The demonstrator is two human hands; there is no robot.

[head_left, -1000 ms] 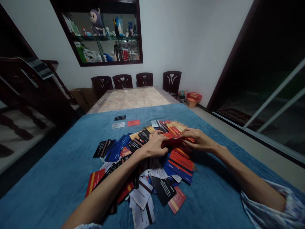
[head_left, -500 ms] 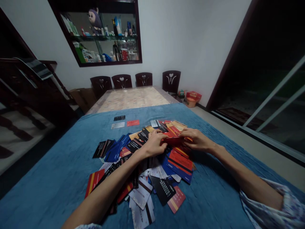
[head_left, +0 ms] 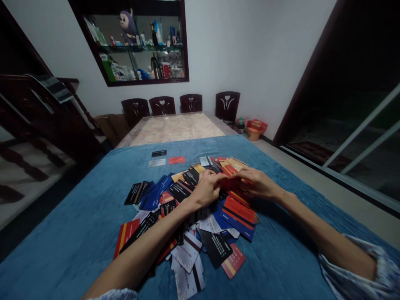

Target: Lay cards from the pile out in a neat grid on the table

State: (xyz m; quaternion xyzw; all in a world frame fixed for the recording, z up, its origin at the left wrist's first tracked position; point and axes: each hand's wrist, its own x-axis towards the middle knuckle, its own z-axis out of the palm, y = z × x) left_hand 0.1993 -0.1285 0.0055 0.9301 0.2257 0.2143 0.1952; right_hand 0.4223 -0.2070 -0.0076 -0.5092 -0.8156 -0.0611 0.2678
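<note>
Between my two hands is a red card (head_left: 230, 181), raised a little above a loose heap of plastic cards. My left hand (head_left: 206, 187) pinches its left end, fingers bent over the edge. On the other side, the fingers of my right hand (head_left: 254, 182) close on its right end. Below and around them lie an orange-and-black striped card (head_left: 239, 209), a black card (head_left: 215, 246), a white card with a dark stripe (head_left: 187, 252) and several blue cards (head_left: 155, 196). My left forearm hides part of the heap.
Beyond the heap, a black card (head_left: 159, 153), a silver card (head_left: 156, 162) and a red card (head_left: 176, 160) lie apart on the blue cloth (head_left: 93, 200). The table's bare marble-like top (head_left: 178, 127) shows farther off, with several dark chairs (head_left: 227, 106) behind it.
Both hands stay over the heap on the red card, which has tilted slightly between the fingers. The whole view has shifted a little.
</note>
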